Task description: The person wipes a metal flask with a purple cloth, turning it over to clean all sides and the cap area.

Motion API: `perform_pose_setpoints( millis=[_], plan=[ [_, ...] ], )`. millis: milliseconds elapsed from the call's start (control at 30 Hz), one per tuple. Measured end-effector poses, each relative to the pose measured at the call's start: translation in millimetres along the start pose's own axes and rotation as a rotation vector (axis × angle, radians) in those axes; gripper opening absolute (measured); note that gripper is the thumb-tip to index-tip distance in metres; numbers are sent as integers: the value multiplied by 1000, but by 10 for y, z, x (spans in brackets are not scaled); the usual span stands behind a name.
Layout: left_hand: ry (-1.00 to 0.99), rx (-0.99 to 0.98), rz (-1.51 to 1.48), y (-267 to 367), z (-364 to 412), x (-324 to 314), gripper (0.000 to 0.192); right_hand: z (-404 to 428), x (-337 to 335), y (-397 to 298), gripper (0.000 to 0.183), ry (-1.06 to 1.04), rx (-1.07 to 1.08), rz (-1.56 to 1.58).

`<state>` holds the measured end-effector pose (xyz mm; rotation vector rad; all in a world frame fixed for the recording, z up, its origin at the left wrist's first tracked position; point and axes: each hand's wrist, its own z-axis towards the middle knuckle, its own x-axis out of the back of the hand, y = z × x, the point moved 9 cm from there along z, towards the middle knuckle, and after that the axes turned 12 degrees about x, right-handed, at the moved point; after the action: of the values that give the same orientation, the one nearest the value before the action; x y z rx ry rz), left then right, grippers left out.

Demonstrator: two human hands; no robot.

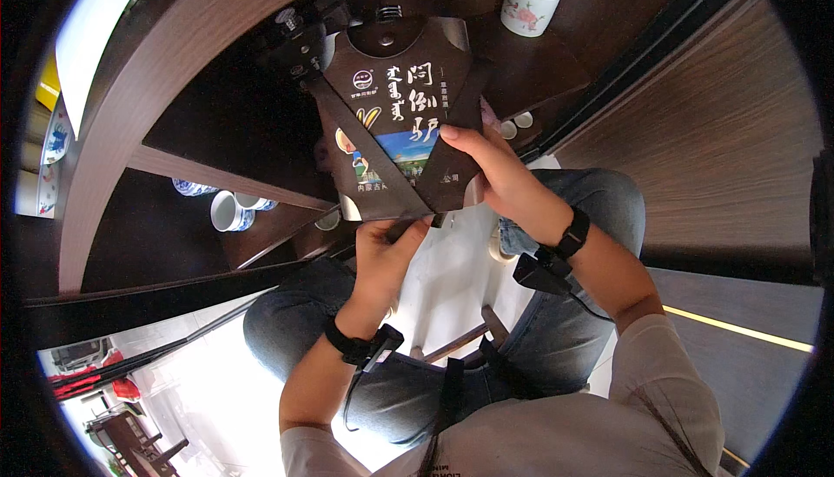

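A dark brown, leather-like package (404, 102) is held up in front of me, its printed face towards me. It bears white writing, a cartoon figure and a picture of sky and grass. Two straps cross its front in a V, and silvery corners show at the edges. My right hand (498, 174) grips its right side, thumb on the front face and fingers behind, hidden. Below, my left hand (388, 252) holds the bottom edge near the strap crossing, thumb and fingers pinched there. Both wrists wear black straps with small devices.
A dark wooden cabinet with a curved frame (195, 14) surrounds the package. White floral canisters (531, 11) stand on the upper right shelf; blue-and-white cups (231, 211) sit at lower left. Dark metal-topped items (293, 37) are behind the package. A wood panel (704, 144) rises at right.
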<state>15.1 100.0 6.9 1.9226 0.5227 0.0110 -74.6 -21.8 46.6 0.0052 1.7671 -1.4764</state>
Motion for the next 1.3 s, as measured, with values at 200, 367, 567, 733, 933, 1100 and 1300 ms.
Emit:
perform_pose_setpoints(
  millis=[200,367,567,733,933,1100,1300],
  plan=[
    [130,-209,105,-44,93,161,34,1,-30,-40,51,-29,27,5],
    [189,-160,-35,-112,124,191,47,10,-53,-64,52,-37,67,-49],
    [55,190,-86,-199,89,102,28,26,13,-64,55,-52,82,-126],
    [-59,227,-152,-278,128,80,17,16,22,-38,56,-46,76,-149],
    [-253,311,-296,-353,129,-2,20,24,27,-31,57,-55,94,-174],
    [-363,389,-465,-329,78,-126,25,17,25,-14,56,-62,73,-187],
    [-445,305,-415,-207,83,-143,26,-12,-5,1,55,-56,40,-122]
  ],
)
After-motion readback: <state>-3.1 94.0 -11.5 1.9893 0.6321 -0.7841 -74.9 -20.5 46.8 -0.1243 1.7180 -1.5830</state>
